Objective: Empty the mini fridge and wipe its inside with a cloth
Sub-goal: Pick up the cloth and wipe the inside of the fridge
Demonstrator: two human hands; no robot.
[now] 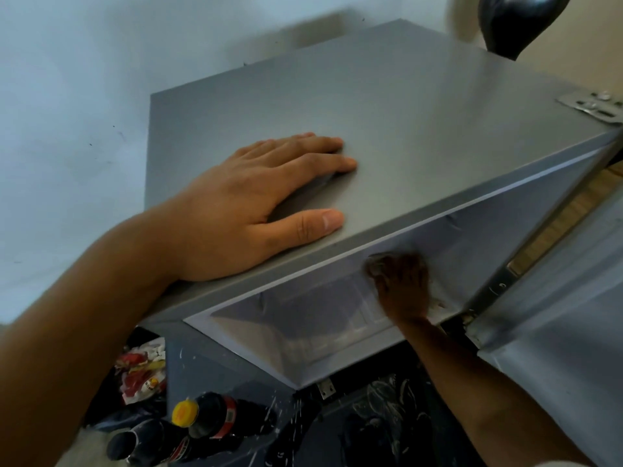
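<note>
Grey metal top of the mini fridge (387, 106), seen from above, carries the left hand (256, 200): palm flat, fingers spread, gripping nothing. Right hand (403, 288): reached inside the open compartment near its right wall, closed over a pale cloth (379, 262) pressed to the white interior; detail blurred. Fridge door (556, 315): swung open at right, hinge plate (593, 104) at the top corner. Floor at left of the fridge: two dark bottles (202, 423), one with a yellow cap, the other dark-capped, beside red-and-white packets (143, 372).
</note>
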